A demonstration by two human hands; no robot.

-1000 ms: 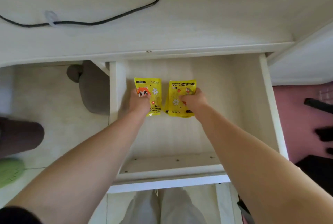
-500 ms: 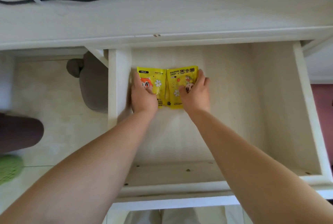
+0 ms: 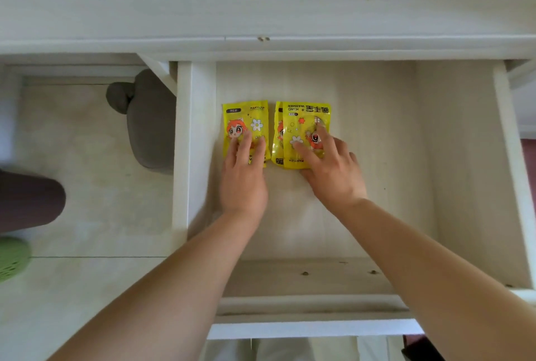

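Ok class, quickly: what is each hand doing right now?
Left hand: open, fingers flat on the left yellow plastic hand-warmer packet.
Right hand: open, fingers resting on the right yellow plastic packet.

Drawer (image 3: pixel 185 157) open below desk (image 3: pixel 290 6) edge. In its left half, left packet (image 3: pixel 246 119) near left wall, right packet (image 3: pixel 304 122) just beside (another packet (image 3: pixel 279 140) under it). Left hand (image 3: pixel 243 183) rests on left packet, right hand (image 3: pixel 333 175) on right.

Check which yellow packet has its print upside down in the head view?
The right packet, under the right hand: its HAND WARMER lettering reads inverted. The left packet, under the left hand, reads upright.
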